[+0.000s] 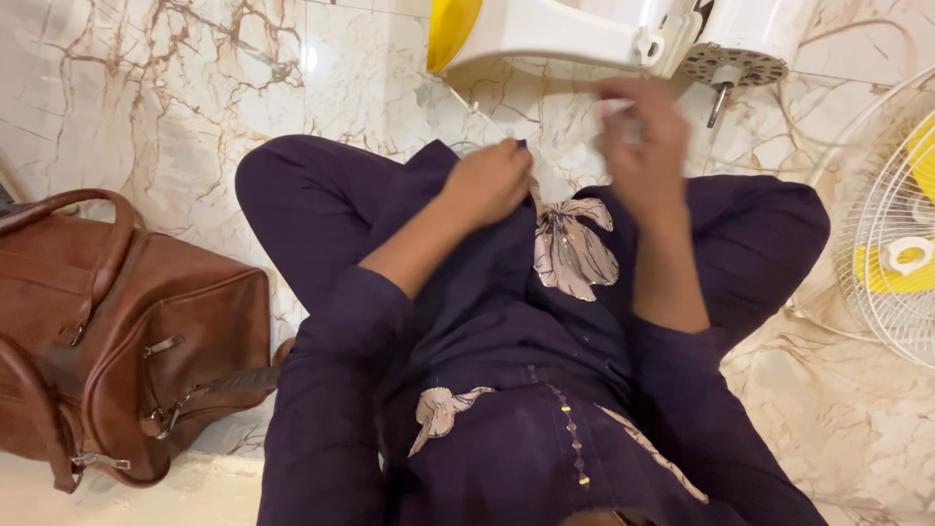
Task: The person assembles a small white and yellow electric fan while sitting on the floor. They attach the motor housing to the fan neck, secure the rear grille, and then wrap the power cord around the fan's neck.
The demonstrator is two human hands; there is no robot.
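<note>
My right hand [645, 131] is smeared with motion blur, so I cannot tell whether its fingers pinch the small pale thing [617, 107] at their tips, nor what that thing is. My left hand [492, 180] shows only its back; whatever its curled fingers press is hidden beneath them. At twelve o'clock the white fan body [575, 34] is cut off by the top edge, its yellow part [450, 29] too. At three o'clock the wire fan guard [891, 234] runs off the right edge. At nine o'clock the brown leather bag [127, 331] is cropped by the left edge.
</note>
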